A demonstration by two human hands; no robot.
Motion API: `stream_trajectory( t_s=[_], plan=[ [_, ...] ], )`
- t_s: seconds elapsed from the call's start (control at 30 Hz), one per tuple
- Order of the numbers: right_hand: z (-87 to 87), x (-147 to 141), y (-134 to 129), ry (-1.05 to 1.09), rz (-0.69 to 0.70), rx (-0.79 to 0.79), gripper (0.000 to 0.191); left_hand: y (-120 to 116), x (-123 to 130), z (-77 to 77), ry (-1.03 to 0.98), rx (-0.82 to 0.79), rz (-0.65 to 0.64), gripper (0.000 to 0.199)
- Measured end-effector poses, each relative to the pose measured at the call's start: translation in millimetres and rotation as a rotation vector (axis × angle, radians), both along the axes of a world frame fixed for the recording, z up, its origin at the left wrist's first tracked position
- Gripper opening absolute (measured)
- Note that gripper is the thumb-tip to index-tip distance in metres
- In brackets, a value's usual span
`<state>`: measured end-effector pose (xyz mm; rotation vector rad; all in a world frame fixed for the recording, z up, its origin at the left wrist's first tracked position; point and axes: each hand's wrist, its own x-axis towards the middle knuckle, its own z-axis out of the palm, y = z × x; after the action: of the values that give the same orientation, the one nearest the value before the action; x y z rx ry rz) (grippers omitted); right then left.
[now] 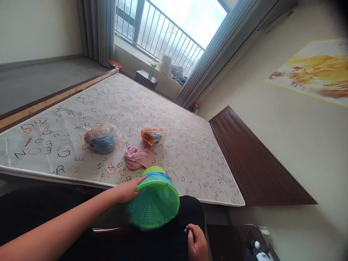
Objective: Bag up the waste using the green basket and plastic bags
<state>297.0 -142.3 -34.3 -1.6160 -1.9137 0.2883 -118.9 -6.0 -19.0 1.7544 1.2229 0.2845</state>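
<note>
Beside a letter-printed mattress (pixel 190 170), I see my right hand (pixel 196 242) with its grip curled together. My left hand (pixel 129 191) is clamped on the rim of a tilted green mesh basket (pixel 156 208). Beyond lie a pink cloth (pixel 134 158), two plastic bags (pixel 103 139) and, farthest, a window (pixel 179 32).

On the one mattress (pixel 190 159) were two bags, a left bag (pixel 102 140) and a right bag (pixel 151 137), plus one pink cloth (pixel 137 157). Near were one green basket (pixel 154 203) and two hands, a left hand (pixel 129 190) and a right hand (pixel 197 242). Two curtains (pixel 96 30) hung far.
</note>
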Motion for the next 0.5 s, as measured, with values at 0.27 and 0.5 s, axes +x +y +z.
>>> stream_trajectory(
  t_s=[0.27, 0.5],
  plan=[
    [-3.2, 0, 0, -0.031, -0.01, 0.02, 0.038, -1, 0, 7.6, 0.049, -0.005, 0.005, 0.085],
    [4.3, -3, 2, -0.047, 0.022, 0.015, 0.039, 2, 2, -6.7, 0.005, 0.045, 0.021, 0.084]
  ],
)
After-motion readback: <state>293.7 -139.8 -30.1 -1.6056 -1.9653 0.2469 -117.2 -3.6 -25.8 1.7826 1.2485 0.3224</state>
